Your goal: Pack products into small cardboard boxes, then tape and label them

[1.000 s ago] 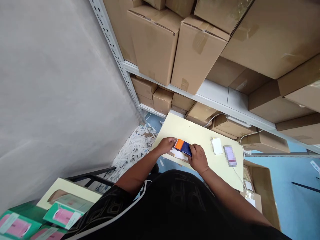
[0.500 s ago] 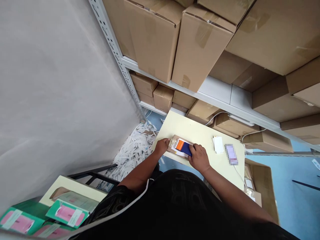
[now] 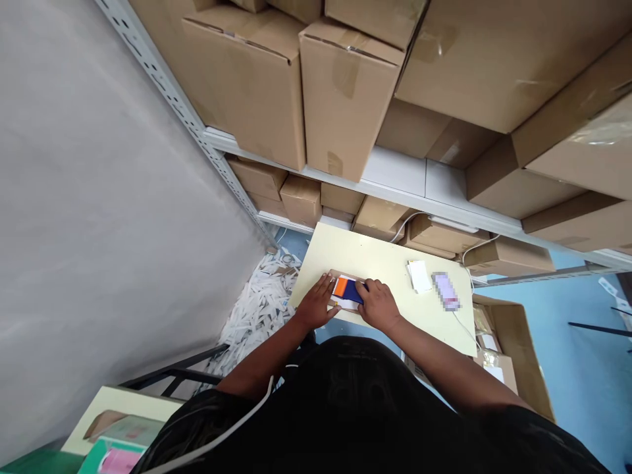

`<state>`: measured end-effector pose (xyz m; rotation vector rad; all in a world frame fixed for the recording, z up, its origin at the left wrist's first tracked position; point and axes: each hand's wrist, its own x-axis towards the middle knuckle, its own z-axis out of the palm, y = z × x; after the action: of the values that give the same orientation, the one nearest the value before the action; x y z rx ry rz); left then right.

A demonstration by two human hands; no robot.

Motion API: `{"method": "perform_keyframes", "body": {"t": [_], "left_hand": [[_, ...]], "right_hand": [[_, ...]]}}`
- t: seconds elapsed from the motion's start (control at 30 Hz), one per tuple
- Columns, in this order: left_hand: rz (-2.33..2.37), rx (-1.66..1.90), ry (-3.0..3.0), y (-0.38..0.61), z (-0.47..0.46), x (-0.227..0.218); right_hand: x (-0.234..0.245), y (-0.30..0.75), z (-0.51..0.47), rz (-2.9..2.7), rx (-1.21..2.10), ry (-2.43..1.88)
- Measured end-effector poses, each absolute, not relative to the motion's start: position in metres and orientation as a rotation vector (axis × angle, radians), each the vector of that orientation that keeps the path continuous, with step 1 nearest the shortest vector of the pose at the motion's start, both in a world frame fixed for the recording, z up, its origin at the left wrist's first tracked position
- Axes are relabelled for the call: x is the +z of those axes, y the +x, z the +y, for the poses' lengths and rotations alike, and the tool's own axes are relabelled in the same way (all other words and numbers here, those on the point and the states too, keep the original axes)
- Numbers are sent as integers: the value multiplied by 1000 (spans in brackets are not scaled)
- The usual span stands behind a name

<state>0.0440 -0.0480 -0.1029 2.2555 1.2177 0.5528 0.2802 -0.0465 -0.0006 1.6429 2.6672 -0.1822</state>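
On the pale yellow table (image 3: 365,253), a flat piece (image 3: 351,290), orange at its left end and dark blue at its right, rests on a white sheet (image 3: 347,305). Under the sheet is a brown cardboard piece (image 3: 338,272), partly hidden by my hands. My left hand (image 3: 316,306) lies flat over the left end of this stack, fingers stretched and thumb apart. At the blue end, my right hand (image 3: 380,304) has its fingers curled over the piece and grips it. What exactly the orange and blue piece is, I cannot make out.
Small white cards (image 3: 419,276) and a phone (image 3: 446,291) with a cable lie on the table's right. Cardboard boxes (image 3: 345,99) fill the shelves behind. An open carton (image 3: 518,355) stands at the right; paper strips (image 3: 254,306) cover the floor at left.
My left hand has gone from pinching the clear-looking wrap at the stack's left end to lying flat over that end. My right hand stays on the blue end. The camera view has shifted.
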Motion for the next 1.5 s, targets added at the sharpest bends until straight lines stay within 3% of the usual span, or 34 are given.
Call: {"method": "perform_keyframes", "body": {"t": [0.2,0.73,1.07,1.13,1.33,1.5], "left_hand": [[1231,488,2339,41,-43,-106],[1260,436,2388,50,-37,-103],[1271,445,2354,53,-37,-105],[1268,451,2357,54,-37,-105],[1287,464,2341,57,-37,-105],[1255,489,2279,52,-40,-99]], "right_hand": [[9,309,-47,2642,-278,1605],[10,530,-81,2603,-612,1375],[-52,463,-66,2532,-519,1433],[-63,448,-61,2449,-662,1561],[-95,461,-63,1753,-1505,1963],[-111,492,-92,1636,-1429,2296]]}}
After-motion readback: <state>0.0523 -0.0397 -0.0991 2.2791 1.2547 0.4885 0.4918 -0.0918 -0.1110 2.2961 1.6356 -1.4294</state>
